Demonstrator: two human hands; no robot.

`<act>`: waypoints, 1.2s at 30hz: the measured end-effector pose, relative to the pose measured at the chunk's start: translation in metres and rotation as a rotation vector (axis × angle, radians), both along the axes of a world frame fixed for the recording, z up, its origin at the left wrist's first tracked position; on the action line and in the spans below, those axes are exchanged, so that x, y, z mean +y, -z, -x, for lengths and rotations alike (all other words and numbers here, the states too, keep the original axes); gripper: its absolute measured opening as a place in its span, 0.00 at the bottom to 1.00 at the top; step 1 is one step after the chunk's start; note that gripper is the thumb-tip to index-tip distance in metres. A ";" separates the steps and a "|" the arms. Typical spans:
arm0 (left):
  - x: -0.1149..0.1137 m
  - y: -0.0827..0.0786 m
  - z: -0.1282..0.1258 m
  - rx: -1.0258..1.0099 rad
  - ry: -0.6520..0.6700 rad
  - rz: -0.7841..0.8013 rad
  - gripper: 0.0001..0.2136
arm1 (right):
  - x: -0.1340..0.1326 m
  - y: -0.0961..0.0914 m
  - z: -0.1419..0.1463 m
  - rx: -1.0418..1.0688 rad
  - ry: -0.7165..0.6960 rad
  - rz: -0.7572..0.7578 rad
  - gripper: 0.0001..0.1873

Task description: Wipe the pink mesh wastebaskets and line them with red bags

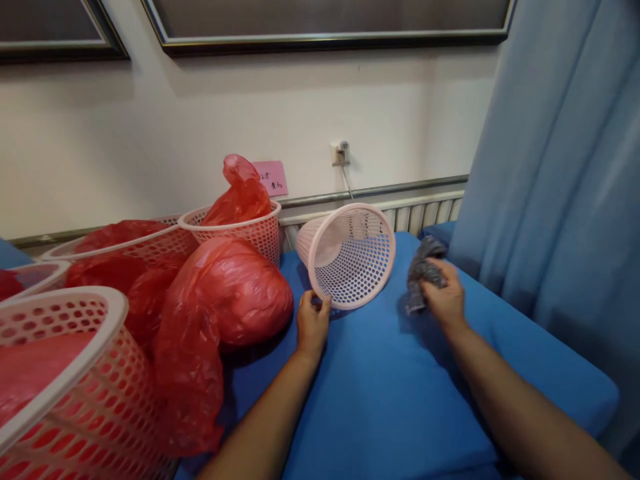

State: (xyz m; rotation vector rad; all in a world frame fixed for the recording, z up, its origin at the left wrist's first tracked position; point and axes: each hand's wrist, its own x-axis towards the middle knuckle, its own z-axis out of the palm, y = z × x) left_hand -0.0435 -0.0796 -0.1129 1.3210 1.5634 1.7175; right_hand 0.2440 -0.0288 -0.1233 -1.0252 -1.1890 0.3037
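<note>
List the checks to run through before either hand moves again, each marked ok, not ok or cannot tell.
1. Left hand at the basket's rim: ok, its fingertips meet the lower edge of the tipped basket.
2. Firm grip on that rim: cannot tell, only a light contact shows.
3. Basket upright: not ok, it lies on its side, its mouth toward the camera.
4. Cloth in hand: ok, the right hand holds the grey cloth.
5. Cloth clean: cannot tell, it is bunched and blurred.
6. Cloth apart from the basket: ok, some of the blue cover shows between them.
</note>
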 end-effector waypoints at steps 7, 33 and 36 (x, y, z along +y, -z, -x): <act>-0.008 0.002 -0.009 0.085 0.014 -0.067 0.10 | -0.050 0.013 0.112 -0.573 -0.560 0.029 0.34; -0.002 0.001 -0.007 0.116 0.053 -0.047 0.15 | 0.013 0.009 0.058 -0.808 -0.333 0.262 0.27; -0.008 -0.002 -0.012 0.143 0.055 -0.052 0.16 | 0.012 0.009 0.055 -0.795 -0.304 0.278 0.28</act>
